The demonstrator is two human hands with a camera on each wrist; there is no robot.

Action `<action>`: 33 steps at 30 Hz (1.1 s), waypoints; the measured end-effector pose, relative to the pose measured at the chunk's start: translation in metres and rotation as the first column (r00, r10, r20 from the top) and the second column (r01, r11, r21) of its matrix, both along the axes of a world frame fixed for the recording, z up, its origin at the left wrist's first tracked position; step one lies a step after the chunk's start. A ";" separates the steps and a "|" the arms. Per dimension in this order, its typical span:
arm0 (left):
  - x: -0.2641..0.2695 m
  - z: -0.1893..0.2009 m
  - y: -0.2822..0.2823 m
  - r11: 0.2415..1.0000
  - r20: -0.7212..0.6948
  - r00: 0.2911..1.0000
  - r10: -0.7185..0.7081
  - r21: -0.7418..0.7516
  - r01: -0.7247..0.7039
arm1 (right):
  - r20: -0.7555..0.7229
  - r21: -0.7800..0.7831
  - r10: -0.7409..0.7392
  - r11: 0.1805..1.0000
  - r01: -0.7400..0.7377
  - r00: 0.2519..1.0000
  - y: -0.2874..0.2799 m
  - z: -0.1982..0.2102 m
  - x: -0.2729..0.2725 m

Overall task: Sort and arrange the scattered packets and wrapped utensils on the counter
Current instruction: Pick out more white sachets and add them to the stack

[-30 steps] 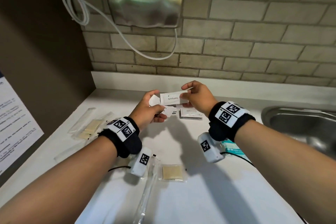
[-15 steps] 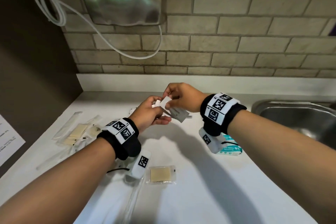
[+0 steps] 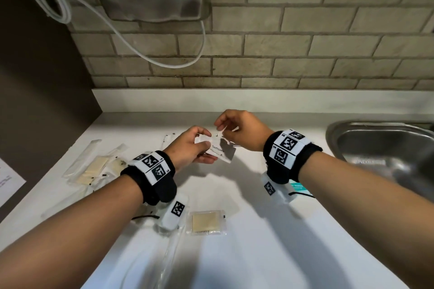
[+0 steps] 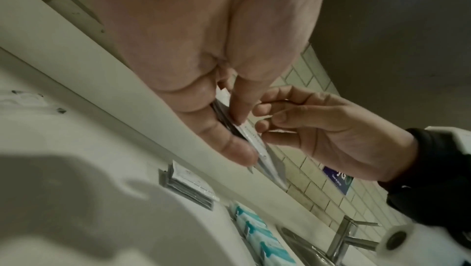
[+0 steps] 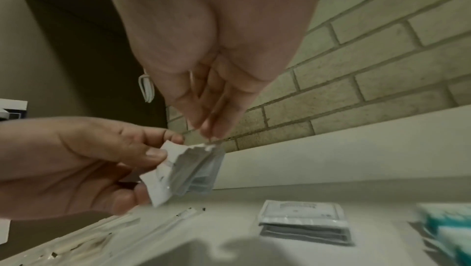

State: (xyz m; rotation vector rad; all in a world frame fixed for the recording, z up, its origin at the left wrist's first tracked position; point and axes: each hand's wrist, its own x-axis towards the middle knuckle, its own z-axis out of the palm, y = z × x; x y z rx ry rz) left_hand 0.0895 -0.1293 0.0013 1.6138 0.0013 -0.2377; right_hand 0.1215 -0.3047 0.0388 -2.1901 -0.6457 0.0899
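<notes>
My left hand [image 3: 202,145] grips a small stack of white toothpaste packets [image 3: 220,151] above the back of the counter [image 3: 270,253]. My right hand [image 3: 223,128] is just above and to the right, pinching the upper edge of a packet in that stack. The right wrist view shows the packets [image 5: 188,169] fanned out, with the right fingertips [image 5: 209,131] on their top edge and the left hand [image 5: 153,155] clamping their side. From the left wrist the packets [image 4: 257,145] appear edge-on between the left fingers [image 4: 229,141], with the right hand [image 4: 267,127] beside them.
A stack of similar packets [image 5: 303,222] lies on the counter near teal packets [image 3: 298,187]. Clear-wrapped utensils and beige items [image 3: 94,166] lie at the left. One beige packet [image 3: 205,222] and a long clear wrapper [image 3: 169,260] lie near me. A steel sink [image 3: 385,148] is at the right.
A second ago both hands held one packet flat between them. It has since been tilted down onto the stack in my left hand, and my right hand has shifted to the top edge.
</notes>
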 end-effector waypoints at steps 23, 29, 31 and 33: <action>-0.006 -0.042 -0.044 -0.022 -0.283 0.836 -0.471 0.951 0.309 | -0.136 -0.772 -0.131 0.636 -0.022 0.982 0.014 -0.081 -0.038; -0.001 -0.039 -0.038 0.174 -0.143 0.873 -0.466 0.953 0.249 | -0.062 -0.714 -0.138 0.698 0.053 0.989 -0.006 -0.078 -0.032; -0.001 -0.040 -0.035 0.202 -0.113 0.880 -0.461 0.952 0.229 | -0.031 -0.702 -0.123 0.710 0.066 0.992 -0.011 -0.073 -0.034; -0.002 -0.040 -0.034 0.201 -0.108 0.880 -0.463 0.954 0.222 | -0.040 -0.712 -0.108 0.700 0.048 0.993 -0.012 -0.070 -0.035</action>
